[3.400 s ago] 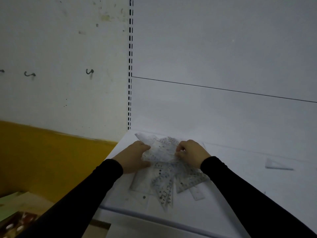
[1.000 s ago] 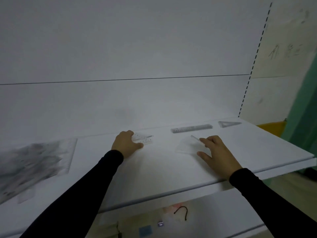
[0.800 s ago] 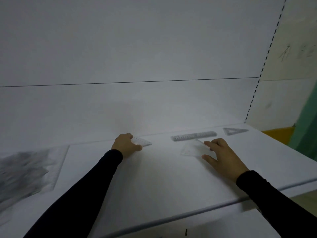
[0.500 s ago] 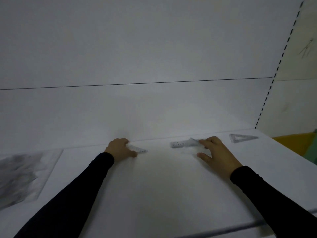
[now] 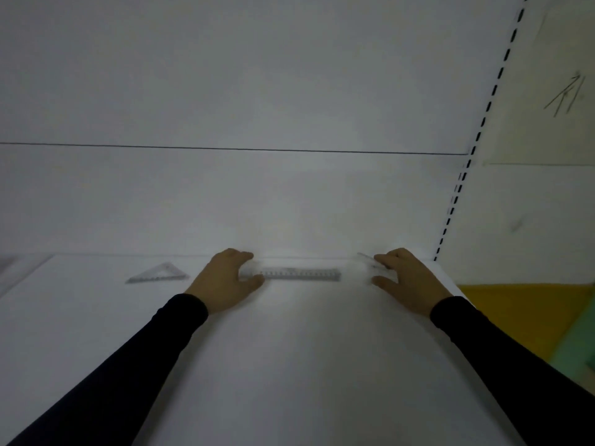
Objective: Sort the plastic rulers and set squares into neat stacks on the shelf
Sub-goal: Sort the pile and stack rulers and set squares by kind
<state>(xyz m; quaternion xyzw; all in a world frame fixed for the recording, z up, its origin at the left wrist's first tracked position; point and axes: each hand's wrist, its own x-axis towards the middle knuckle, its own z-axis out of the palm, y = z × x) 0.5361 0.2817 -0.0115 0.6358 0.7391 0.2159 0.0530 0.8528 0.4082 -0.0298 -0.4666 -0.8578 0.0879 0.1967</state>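
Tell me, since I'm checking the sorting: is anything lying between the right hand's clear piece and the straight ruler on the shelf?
Nothing visible. Bare white shelf separates the right hand, pinching a clear plastic piece, from the transparent straight ruler; the left hand grips its far end.

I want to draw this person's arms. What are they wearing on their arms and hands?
Both arms wear long, plain black sleeves that fit closely and end at the wrists. The left hand and right hand are bare: no gloves show. I can see no rings, watch or markings, though the picture is dim.
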